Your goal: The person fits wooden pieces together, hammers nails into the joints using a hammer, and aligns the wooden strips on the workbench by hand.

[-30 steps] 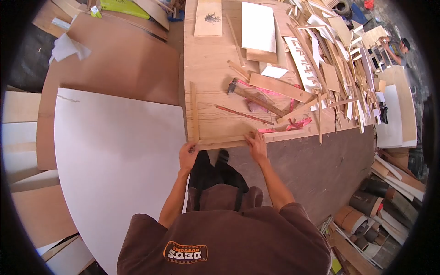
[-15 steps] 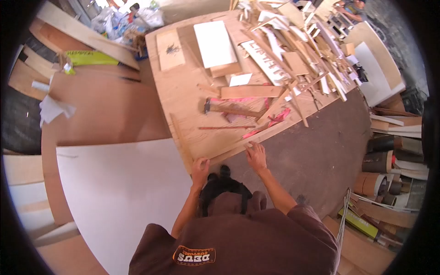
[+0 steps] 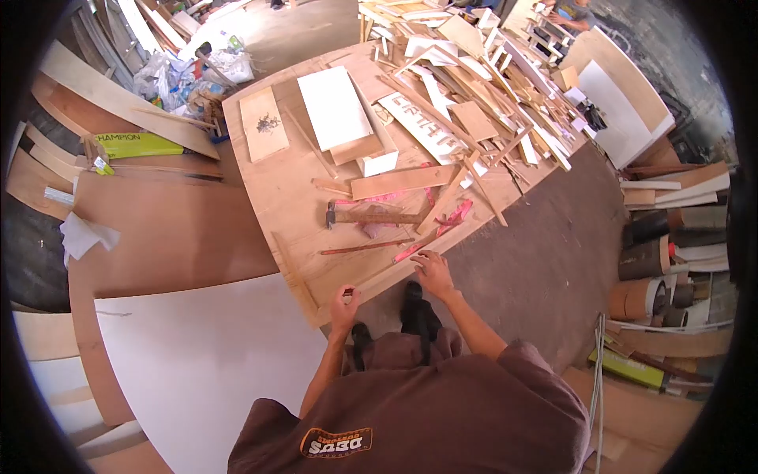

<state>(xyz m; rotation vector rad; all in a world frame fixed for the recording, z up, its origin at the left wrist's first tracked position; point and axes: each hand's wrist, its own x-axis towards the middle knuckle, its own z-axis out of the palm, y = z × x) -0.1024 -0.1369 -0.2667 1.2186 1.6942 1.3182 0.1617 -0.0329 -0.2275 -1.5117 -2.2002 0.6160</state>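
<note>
My left hand point(image 3: 345, 310) is at the near left corner of the wooden worktable point(image 3: 292, 241), its fingers curled together; a small dark spot shows between them, too small to name. Farther right, my right hand point(image 3: 435, 274) rests its fingertips on the light wood strip point(image 3: 383, 278) along the table's near edge, fingers bent and apart. Just beyond the hands lie a thin reddish stick point(image 3: 366, 247) and a pink-red strip point(image 3: 455, 217). A hammer point(image 3: 379, 216) with a wooden handle lies farther in, below a flat board point(image 3: 404, 182).
A white box point(image 3: 335, 108) and a plywood piece with dark nails or screws point(image 3: 264, 126) sit at the table's far side. Wood offcuts point(image 3: 474, 118) are heaped right. A large white sheet point(image 3: 205, 355) lies to my left. Rolls point(image 3: 636, 299) stand at right.
The view has tilted up and the table appears farther left. My right hand's fingers have loosened at the edge strip. One of my feet has come forward under the table edge.
</note>
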